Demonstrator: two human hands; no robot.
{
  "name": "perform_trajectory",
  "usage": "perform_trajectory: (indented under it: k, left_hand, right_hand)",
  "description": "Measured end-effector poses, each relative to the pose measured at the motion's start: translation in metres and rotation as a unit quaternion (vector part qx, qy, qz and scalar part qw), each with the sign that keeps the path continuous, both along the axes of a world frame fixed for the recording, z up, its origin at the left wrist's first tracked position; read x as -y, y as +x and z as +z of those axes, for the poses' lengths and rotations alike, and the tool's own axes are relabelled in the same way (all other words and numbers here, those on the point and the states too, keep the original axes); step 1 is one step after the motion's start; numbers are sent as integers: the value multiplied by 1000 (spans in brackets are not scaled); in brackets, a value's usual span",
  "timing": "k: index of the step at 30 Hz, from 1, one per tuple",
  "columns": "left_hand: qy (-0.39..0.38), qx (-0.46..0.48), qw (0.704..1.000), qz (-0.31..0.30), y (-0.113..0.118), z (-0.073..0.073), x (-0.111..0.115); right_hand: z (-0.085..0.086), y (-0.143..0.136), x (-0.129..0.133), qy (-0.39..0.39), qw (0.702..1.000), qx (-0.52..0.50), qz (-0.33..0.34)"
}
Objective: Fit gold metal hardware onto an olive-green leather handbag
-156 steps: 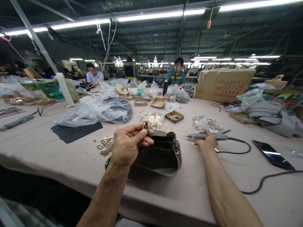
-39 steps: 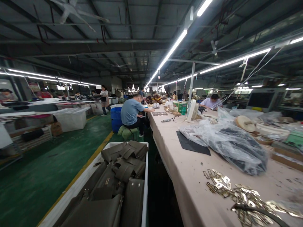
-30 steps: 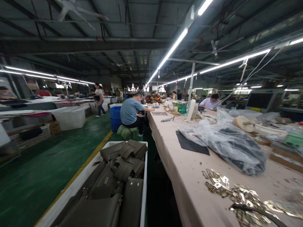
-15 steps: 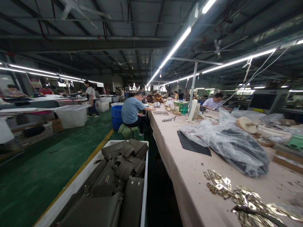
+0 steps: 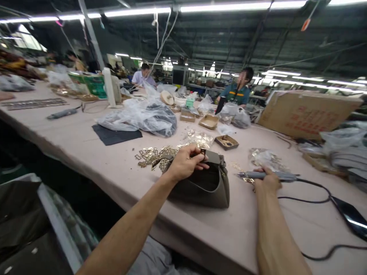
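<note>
On the table edge in front of me stands a dark olive handbag (image 5: 212, 191), its mouth gaping toward me. My left hand (image 5: 185, 162) is closed on the bag's flap, with a small metal clasp piece (image 5: 203, 152) showing at the thumb and fingertips. To the right, my right hand (image 5: 268, 181) grips a grey corded electric screwdriver (image 5: 286, 176) lying low over the table, its tip pointing left toward the bag. Loose gold-coloured metal buckles (image 5: 151, 156) are heaped behind and left of the bag. A few more gold pieces (image 5: 249, 180) lie beneath the screwdriver's tip.
A crate (image 5: 54, 214) of olive bags stands at lower left. Small trays (image 5: 226, 142), plastic-wrapped material (image 5: 143, 118) and a bag of metal parts (image 5: 266, 158) lie behind. A phone (image 5: 351, 215) and the cord are at right. Two people (image 5: 236, 89) sit across the table.
My view has swung right and down, from the aisle and crate to the table. Both hands, the handbag and the electric screwdriver have come into sight.
</note>
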State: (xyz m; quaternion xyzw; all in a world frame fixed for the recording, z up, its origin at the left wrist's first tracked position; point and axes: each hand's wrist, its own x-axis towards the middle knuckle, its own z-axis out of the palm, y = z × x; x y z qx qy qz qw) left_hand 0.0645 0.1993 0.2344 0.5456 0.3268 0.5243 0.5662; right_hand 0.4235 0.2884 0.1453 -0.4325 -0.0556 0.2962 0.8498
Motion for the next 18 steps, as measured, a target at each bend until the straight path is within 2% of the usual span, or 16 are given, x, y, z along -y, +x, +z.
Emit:
perform_trajectory:
  k: [4, 18]
  left_hand:
    - [17, -14, 1000, 10, -9, 1, 0]
    - [17, -26, 999, 13, -3, 0, 0]
  right_hand:
    - [-8, -1, -9, -1, 1000, -23, 1]
    - [-19, 2, -19, 0, 999, -34, -34]
